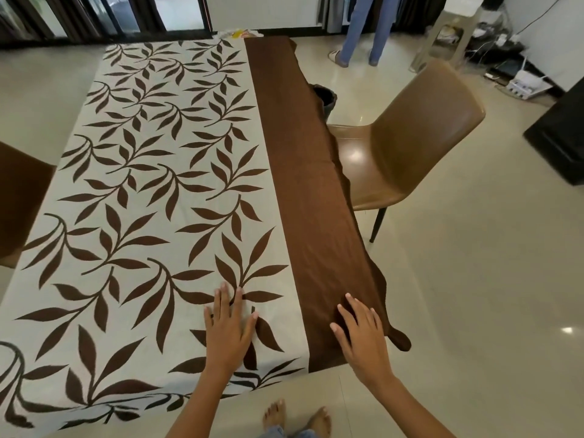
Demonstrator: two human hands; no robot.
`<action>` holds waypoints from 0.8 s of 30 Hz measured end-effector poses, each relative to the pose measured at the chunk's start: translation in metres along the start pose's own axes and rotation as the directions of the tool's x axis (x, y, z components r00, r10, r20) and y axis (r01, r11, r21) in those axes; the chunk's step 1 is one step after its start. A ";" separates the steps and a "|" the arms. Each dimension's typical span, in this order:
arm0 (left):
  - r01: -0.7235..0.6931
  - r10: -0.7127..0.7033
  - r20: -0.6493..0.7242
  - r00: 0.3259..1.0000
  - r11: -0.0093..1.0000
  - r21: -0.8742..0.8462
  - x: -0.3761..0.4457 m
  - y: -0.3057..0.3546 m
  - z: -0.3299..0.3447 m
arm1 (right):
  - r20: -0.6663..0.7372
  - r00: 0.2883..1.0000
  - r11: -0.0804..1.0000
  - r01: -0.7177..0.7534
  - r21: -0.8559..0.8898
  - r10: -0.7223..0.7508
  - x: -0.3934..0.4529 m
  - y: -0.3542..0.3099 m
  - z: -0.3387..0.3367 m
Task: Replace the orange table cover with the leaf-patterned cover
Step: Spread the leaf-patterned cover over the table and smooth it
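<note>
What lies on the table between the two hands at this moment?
Head view: only leaf-patterned cover between left hand and right hand: a strip of pale leaf print, then the brown border's edge. Nothing else lies there.

One head-worn camera looks steeply down and forward, close above the leaf-patterned cover (151, 191).

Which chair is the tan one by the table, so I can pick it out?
Start at the table under the leaf-patterned cover. Follow its plain brown border along the right side. The tan chair stands beside that edge, fully visible with a curved glossy shell, unlike the darker chair cut off at left.
</note>
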State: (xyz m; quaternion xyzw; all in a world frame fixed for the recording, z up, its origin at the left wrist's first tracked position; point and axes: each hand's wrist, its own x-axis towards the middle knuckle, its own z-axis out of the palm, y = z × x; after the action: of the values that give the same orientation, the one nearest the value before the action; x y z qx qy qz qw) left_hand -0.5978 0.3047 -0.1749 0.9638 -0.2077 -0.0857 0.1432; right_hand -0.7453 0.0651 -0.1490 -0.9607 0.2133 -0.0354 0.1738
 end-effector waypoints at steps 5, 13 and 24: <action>-0.139 0.139 0.020 0.990 0.990 0.006 -0.007 0.025 0.006 | 0.030 0.998 0.997 0.048 -0.064 -0.046 0.024 -0.018 0.011; -0.165 0.159 0.075 0.984 0.983 0.079 -0.008 0.030 0.007 | 0.147 0.987 0.984 0.085 -0.155 -0.063 0.036 -0.019 0.027; -0.469 0.439 0.175 0.881 0.858 0.207 -0.022 0.011 0.004 | 0.189 0.970 0.975 0.178 -0.129 -0.152 0.019 -0.004 0.021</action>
State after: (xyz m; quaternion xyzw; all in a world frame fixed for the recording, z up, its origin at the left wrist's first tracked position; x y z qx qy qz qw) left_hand -0.6227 0.3033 -0.1726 0.8905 -0.4467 -0.0821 0.0274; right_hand -0.7235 0.0665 -0.1672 -0.9846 0.1181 0.0521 0.1181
